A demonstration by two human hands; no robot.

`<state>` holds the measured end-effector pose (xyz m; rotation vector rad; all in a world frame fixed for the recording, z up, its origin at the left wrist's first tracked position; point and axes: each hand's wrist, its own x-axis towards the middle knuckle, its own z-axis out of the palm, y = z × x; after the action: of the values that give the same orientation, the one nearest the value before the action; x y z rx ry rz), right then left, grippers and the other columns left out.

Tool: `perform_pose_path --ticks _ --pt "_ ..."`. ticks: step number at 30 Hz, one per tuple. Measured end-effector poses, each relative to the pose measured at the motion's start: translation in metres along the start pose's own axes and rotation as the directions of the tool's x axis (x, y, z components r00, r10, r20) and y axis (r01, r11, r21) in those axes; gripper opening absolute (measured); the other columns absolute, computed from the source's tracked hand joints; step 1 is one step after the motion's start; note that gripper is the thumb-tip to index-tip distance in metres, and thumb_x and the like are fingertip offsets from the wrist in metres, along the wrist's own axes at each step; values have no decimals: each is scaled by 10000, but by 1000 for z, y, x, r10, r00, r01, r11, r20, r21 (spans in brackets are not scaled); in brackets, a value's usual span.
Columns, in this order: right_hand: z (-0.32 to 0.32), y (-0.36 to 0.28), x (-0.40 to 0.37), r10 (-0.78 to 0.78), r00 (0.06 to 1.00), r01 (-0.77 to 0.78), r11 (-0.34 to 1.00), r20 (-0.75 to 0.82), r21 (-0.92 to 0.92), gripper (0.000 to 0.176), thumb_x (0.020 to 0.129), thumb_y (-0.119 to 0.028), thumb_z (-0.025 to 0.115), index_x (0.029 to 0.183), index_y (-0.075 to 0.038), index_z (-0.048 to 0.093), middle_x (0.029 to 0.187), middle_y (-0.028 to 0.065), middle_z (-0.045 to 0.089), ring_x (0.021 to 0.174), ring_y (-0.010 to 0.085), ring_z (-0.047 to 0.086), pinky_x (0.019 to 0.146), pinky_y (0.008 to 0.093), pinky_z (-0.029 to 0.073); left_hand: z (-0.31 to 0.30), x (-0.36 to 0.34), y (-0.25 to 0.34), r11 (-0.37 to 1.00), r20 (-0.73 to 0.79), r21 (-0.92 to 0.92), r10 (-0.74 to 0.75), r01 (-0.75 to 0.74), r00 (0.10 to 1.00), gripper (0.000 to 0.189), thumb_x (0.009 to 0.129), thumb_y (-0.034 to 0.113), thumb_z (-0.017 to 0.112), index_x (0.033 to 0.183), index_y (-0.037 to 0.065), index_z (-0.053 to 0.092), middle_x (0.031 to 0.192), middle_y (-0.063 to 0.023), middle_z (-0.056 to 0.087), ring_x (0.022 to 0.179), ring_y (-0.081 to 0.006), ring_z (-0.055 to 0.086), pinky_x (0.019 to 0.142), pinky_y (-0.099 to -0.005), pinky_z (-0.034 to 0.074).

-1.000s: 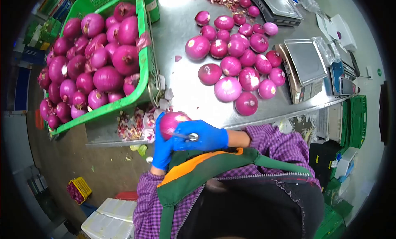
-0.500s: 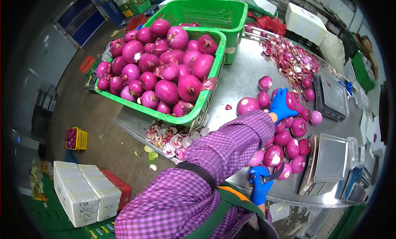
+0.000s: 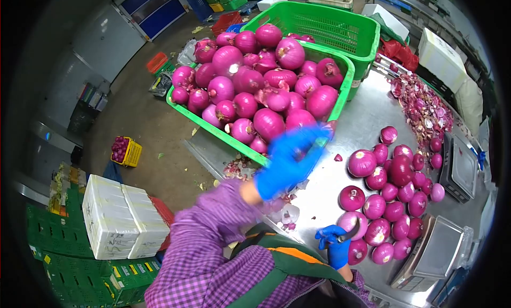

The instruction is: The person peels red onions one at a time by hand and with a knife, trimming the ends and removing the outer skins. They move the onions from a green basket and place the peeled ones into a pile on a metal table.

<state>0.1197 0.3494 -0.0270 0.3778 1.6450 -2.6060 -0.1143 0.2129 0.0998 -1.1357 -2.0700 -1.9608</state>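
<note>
My left hand (image 3: 293, 160), in a blue glove and blurred by motion, is over the near right rim of a green crate (image 3: 345, 98) heaped with red onions (image 3: 269, 123). Its fingers stretch toward the onions, with a gap at the thumb and nothing visible between them. At the table's near edge, my right hand (image 3: 336, 248), also gloved in blue, is closed around a small knife (image 3: 353, 231). The dark curved blade points up and right, in front of a pale onion (image 3: 353, 225). More peeled-looking red onions (image 3: 394, 211) lie grouped to the right of that hand.
Two scales (image 3: 434, 249) (image 3: 462, 161) stand along the metal table's (image 3: 324, 193) right side. A pile of onion skins (image 3: 426, 107) lies at the back right. Another green crate (image 3: 319, 28) stands behind the full one. White foam boxes (image 3: 114, 217) are at lower left.
My left hand has moved left from the onions on the table to the full crate. My right hand still holds the knife near the table edge. The view has turned, shifting the scene rightward.
</note>
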Motion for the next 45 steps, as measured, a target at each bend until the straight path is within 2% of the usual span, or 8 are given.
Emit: perform_pose_path --ticks 6,10,14,24,29,34,40,45 --pt "61 13 30 -61 969 145 926 241 -349 333 807 -105 718 1123 -30 647 1044 106 691 872 174 669 789 294 529 -243 125 -104 493 -381 828 142 269 913 690 780 397 736 1299 18 483 1265 -195 545 1155 -324 550 978 -405 436" --pt "93 17 41 -91 893 325 808 441 -491 395 780 -102 729 1168 -129 654 979 62 693 813 186 678 751 271 528 -301 188 -130 211 -319 880 -399 425 860 902 709 668 650 1322 30 477 1313 -229 515 1172 -325 548 971 -420 443" --pt "107 32 44 -126 907 353 746 401 -564 428 763 -142 754 1177 -152 645 977 66 703 838 211 694 748 295 539 -266 196 -122 -63 -325 943 -397 328 858 1005 587 725 679 1318 67 470 1358 -211 464 1209 -388 498 993 -469 426" --pt "116 38 55 -125 906 370 695 403 -617 405 777 -219 736 1170 -177 645 1067 63 679 863 238 683 762 320 542 -270 179 -130 173 -358 909 -144 380 922 1025 509 600 814 1287 20 485 1222 -222 577 1116 -361 575 974 -447 439" --pt "117 36 58 -8 939 241 731 345 -639 414 785 -232 741 1183 -175 643 1029 77 681 816 220 676 736 332 537 -291 156 -75 912 -431 192 -255 364 866 587 749 426 748 1158 31 601 1089 -116 657 967 -250 643 853 -393 522" --pt "170 -12 94 -320 861 485 752 395 -447 719 735 -167 799 1374 -127 473 1240 111 587 1093 257 598 905 355 486 -278 32 4 633 -93 -723 -487 278 868 490 957 322 509 1371 73 428 1339 -133 505 1246 -268 487 1030 -461 417" --pt "219 -48 127 -426 717 650 694 552 -310 934 676 -316 834 1446 -124 342 1451 130 391 1340 326 383 1083 423 355 -216 -154 28 416 -72 -753 -822 510 565 656 949 488 466 1429 58 342 1454 -143 388 1316 -295 413 1088 -475 342" --pt "194 3 110 34 766 -59 998 642 18 714 785 -74 746 1406 -58 396 1470 72 386 1319 210 399 1044 351 388 -192 -246 43 461 139 -513 -788 725 599 1029 640 422 829 1447 48 310 1419 -104 426 1304 -238 422 1073 -396 364"
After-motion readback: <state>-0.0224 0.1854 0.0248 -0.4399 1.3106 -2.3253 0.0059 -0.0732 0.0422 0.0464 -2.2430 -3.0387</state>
